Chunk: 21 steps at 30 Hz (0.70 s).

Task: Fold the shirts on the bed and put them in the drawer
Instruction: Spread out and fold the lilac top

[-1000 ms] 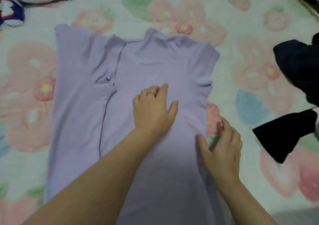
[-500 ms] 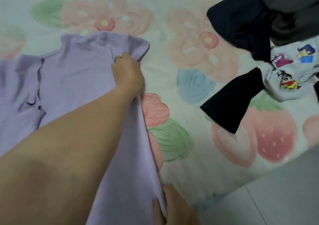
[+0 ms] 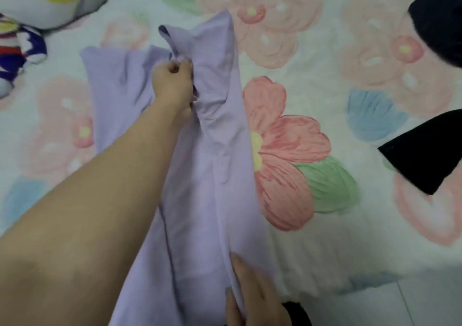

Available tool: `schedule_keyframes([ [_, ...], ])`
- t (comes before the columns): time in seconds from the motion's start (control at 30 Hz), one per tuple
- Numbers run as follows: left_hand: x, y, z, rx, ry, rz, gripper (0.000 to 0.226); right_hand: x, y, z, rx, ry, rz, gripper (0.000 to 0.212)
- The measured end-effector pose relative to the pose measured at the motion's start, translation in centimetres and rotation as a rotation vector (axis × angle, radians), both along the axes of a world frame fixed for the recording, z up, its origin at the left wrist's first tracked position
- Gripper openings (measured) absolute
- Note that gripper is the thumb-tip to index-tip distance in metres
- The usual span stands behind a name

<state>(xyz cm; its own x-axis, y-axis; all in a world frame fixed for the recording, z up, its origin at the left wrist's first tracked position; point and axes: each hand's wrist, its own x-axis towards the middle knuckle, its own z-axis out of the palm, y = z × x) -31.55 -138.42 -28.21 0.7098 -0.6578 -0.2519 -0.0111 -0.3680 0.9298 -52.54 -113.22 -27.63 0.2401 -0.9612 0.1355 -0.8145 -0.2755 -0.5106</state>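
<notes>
One side of the shirt (image 3: 220, 175) is now drawn inward — gripped by the left hand (image 3: 172, 83), pinched by the right hand (image 3: 252, 298); lengthwise folding is nearly completed.

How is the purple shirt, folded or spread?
Partly folded: the shirt has its right side turned over the middle, gripped by left hand and right hand.

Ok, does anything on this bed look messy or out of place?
Only mid-fold mess. The lilac shirt is bunched and wrinkled where the left hand grips it near the collar; the right hand pinches its lower edge. Dark garments lie unfolded at the right.
</notes>
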Motion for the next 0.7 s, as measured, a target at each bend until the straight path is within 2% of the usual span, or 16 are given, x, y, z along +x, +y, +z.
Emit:
schedule_keyframes([
  [0.07,2.4,0.4,0.4,0.025,0.005,0.032,0.044,2.0,1.4,0.4,0.027,0.062,0.055,0.041],
  [0.1,3.4,0.6,0.5,0.048,0.002,0.035,0.043,2.4,1.8,0.5,0.050,0.012,0.045,0.036],
  [0.17,4.8,1.3,0.3,0.088,0.027,0.005,0.037,3.4,2.5,0.7,0.139,0.055,0.033,0.038],
  [0.23,5.6,2.1,0.2,0.138,0.099,-0.019,0.028,4.4,2.8,1.2,0.233,0.122,0.047,0.043],
  [0.3,5.9,2.9,0.3,0.121,0.078,-0.055,0.009,4.7,3.0,1.4,0.304,0.151,0.063,0.039],
  [0.37,5.8,3.7,0.9,0.089,-0.125,-0.111,0.037,4.0,3.1,1.2,0.277,0.137,0.178,0.046],
  [0.4,5.4,4.6,1.6,0.056,-0.273,-0.135,0.047,3.7,3.0,1.1,0.229,0.112,0.212,0.042],
  [0.5,3.6,9.4,2.1,-0.045,-0.656,-0.278,0.048,3.4,1.5,0.2,0.135,-0.030,0.162,0.033],
  [0.57,2.0,13.9,1.1,-0.002,-0.767,-0.373,0.044,3.6,-0.1,-0.7,0.093,-0.027,0.109,0.031],
  [0.7,-0.9,23.3,-2.2,0.326,-0.827,-0.402,0.045,4.4,-1.5,-3.1,0.054,-0.009,0.101,0.035],
])
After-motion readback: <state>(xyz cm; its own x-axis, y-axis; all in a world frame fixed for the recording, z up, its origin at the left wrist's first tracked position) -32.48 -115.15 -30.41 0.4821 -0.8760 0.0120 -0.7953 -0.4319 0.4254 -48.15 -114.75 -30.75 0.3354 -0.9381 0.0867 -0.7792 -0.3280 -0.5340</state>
